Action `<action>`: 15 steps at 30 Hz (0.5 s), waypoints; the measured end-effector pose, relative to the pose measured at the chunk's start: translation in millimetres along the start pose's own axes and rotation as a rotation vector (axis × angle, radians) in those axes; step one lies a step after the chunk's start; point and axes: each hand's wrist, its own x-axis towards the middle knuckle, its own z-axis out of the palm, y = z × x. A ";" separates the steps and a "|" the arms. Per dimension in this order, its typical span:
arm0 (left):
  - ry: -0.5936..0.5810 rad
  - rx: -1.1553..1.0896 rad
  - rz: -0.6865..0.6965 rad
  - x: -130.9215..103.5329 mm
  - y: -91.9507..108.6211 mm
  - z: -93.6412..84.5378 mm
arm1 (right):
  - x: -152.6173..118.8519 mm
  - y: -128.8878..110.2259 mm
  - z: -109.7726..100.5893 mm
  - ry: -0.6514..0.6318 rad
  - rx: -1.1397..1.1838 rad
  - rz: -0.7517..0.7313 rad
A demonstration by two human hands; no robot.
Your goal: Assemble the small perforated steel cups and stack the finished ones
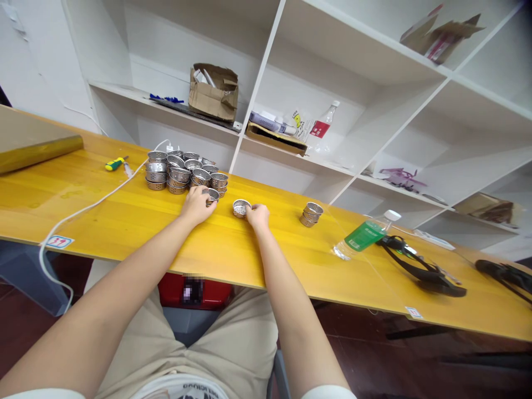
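Observation:
Small perforated metal cups stand in stacks on the yellow table (137, 221). My left hand (197, 206) is closed on the rim of a metal cup (213, 195) at the front of the stacked cups (178, 173). To its right, my right hand (258, 216) pinches the right side of another metal cup (241, 207), which is upright at the table surface. Whether that cup touches the table I cannot tell. A separate short stack of cups (311, 214) stands farther right, apart from both hands.
A green-labelled bottle (366, 235) and a black strap-like item (419, 269) are on the right. At the left lie a screwdriver (115, 163), a white cable (100, 200) and a large flat brown item (37, 144). White shelves (261, 72) with a cardboard box (214, 91) rise behind the table.

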 end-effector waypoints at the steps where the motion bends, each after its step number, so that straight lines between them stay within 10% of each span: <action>1: 0.001 -0.013 -0.003 0.2 -1.4 1.4 | -0.2 -0.7 1.9 -0.014 0.032 0.010; 9: -0.030 -0.082 -0.084 3.1 -7.6 6.3 | 2.3 6.5 -16.8 0.022 -0.080 0.036; 15: -0.041 -0.144 -0.121 4.4 -6.6 2.2 | 5.5 18.7 -28.3 -0.215 -0.336 0.126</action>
